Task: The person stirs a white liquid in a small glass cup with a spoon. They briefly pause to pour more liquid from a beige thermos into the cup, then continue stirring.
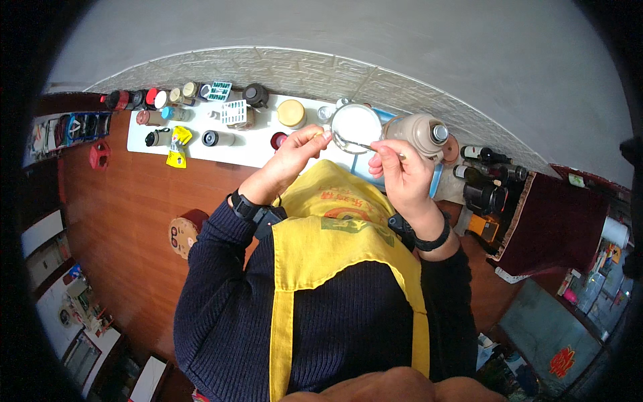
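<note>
A round container (355, 124) with a white inside or top stands before me near the table's front edge. My right hand (406, 168) pinches the handle of a thin metal utensil (357, 144), seemingly a spoon. Its far end lies over the container's near rim. On the left side of that rim is my left hand (304, 146), thumb and forefinger brought together. A small yellowish bit shows at those fingertips, too small to name. Below the left wrist a red round item (278, 140) is partly covered.
A large beige thermos jug (419, 134) stands on a blue tray (362, 166) to the right. Along the white table (256, 151) are a yellow-lidded jar (291, 113), a tumbler (218, 138), a yellow packet (178, 146) and several bottles. Wine bottles (476, 153) lie at far right. A stool (184, 236) is at left.
</note>
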Available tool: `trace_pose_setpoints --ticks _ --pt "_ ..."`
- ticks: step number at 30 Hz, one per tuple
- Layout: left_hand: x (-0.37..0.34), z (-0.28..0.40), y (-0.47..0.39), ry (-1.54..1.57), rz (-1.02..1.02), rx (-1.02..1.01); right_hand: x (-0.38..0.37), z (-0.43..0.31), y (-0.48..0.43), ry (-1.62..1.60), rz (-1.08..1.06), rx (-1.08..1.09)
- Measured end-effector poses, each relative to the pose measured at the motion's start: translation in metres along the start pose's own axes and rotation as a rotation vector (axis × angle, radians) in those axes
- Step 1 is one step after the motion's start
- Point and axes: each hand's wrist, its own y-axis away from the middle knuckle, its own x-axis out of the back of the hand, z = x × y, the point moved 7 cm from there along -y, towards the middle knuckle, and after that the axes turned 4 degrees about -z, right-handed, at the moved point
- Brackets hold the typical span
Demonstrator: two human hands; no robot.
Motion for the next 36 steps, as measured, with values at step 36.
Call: trace_pose_setpoints --ticks 36 --pt "-0.025 0.007 -0.002 -0.184 -0.198 0.067 0.029 -0.063 -0.014 0.693 -0.675 0.46"
